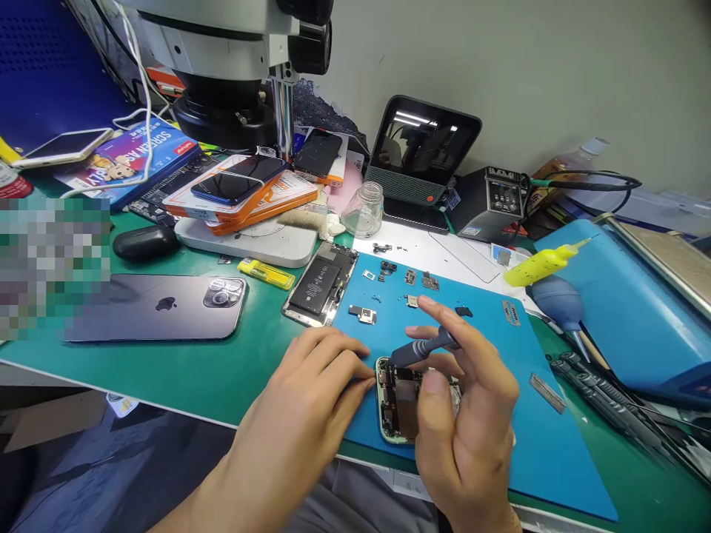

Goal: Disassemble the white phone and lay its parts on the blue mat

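Note:
An opened phone (403, 403) with its inner boards bare and a pale green frame lies on the blue mat (544, 444). My left hand (316, 385) is closed, its fingertips pinching the phone's left edge near the upper corner. In my right hand (472, 414) is a dark grey screwdriver (416, 352), tilted, its lower end over the phone's upper left corner. The index finger is raised beside the handle's top, and this hand hides the phone's right part. Behind the hands lie small metal phone parts (364, 314) and a removed screen assembly (319, 285).
A microscope (225, 111) overhangs the back left. A purple phone (161, 307) lies left, near a yellow strip-shaped box (266, 274). Boxes with phones (238, 181), a glass jar (364, 209) and a tilted screen device (425, 141) stand behind. A yellow bottle (541, 265) and tweezers (611, 400) are right.

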Available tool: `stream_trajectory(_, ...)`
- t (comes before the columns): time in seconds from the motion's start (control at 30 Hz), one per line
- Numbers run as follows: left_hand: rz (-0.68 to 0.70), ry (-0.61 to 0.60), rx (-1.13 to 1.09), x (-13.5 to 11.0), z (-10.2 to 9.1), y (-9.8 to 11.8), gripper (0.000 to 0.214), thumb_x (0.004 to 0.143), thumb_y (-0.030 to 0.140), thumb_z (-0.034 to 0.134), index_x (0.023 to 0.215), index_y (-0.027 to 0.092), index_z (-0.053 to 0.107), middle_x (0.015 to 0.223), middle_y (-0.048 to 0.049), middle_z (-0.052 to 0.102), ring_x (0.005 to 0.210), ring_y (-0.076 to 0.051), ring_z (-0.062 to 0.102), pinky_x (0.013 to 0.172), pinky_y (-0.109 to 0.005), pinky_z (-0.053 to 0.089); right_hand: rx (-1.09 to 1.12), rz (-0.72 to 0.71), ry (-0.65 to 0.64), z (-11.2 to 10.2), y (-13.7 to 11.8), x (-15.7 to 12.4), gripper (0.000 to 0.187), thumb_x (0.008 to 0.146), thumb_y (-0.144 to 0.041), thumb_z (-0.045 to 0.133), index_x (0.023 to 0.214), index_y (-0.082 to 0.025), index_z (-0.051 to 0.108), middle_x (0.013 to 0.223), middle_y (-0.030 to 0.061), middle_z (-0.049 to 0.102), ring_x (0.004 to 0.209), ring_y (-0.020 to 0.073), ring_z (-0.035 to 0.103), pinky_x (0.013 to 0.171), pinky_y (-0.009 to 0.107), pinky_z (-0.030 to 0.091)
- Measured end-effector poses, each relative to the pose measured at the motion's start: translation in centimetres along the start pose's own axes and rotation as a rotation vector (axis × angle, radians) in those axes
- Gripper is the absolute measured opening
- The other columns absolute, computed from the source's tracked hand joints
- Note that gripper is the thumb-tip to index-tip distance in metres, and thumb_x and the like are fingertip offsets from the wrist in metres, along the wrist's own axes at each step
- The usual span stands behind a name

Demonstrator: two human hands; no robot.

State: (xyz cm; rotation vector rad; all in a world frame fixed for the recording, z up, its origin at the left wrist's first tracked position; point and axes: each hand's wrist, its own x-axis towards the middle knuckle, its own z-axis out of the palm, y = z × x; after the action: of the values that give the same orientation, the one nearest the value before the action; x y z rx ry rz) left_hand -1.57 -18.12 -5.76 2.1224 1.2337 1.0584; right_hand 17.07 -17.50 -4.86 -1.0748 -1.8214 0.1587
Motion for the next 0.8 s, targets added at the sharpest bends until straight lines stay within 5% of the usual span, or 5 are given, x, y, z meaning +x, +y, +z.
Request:
stream_trajectory(0.1, -0.007, 0.002, 0.003, -0.05, 0.04, -0.01, 0.012, 0.113, 0.014, 0.059, 0.108, 0.024, 0.065, 0.121, -0.0007, 0.075, 0.120, -0.021, 0.063, 0.105, -0.038, 0.052, -0.049, 0.003, 0.022, 0.20, -0.14, -0.10, 0.084, 0.096, -0.004, 0.073, 0.169, -0.029, 0.040, 0.149, 0.0117, 0.067, 0.129, 0.0255, 0.072, 0.085, 0.037, 0.070)
stream_trajectory(0.3, -0.017, 0.018, 0.003, -0.15, 0.05, -0.06, 0.013, 0.113, 0.017, 0.060, 0.106, 0.024, 0.069, 0.119, -0.0027, 0.077, 0.120, -0.023, 0.065, 0.104, -0.040, 0.056, 0.114, 0.143, 0.100, 0.03, -0.68, -0.02, 0.069, 0.100, -0.001, 0.066, 0.160, -0.031, 0.049, 0.115, 0.0069, 0.076, 0.096, 0.0201, 0.080, 0.066, 0.030, 0.070)
stream_trajectory(0.57, 0.035, 0.055, 0.019, -0.27, -0.13, -0.18, 0.012, 0.111, 0.019, 0.065, 0.108, 0.026, 0.075, 0.119, 0.0005, 0.080, 0.121, -0.022, 0.065, 0.107, -0.037, 0.054, 0.214, 0.100, 0.032, -0.21, -0.62, -0.39, 0.072, 0.098, 0.002, 0.065, 0.161, -0.030, 0.049, 0.117, 0.0078, 0.076, 0.100, 0.0200, 0.080, 0.072, 0.029, 0.072)
stream_trajectory(0.8, 0.021, 0.012, 0.026, -0.17, -0.37, 0.16, 0.009, 0.111, 0.017, 0.064, 0.109, 0.024, 0.068, 0.118, 0.0014, 0.078, 0.117, -0.020, 0.064, 0.106, -0.036, 0.051, 0.184, 0.138, 0.149, -0.12, -0.93, -0.35, 0.070, 0.099, 0.001, 0.064, 0.159, -0.032, 0.051, 0.109, 0.0061, 0.073, 0.089, 0.0197, 0.080, 0.066, 0.031, 0.072)
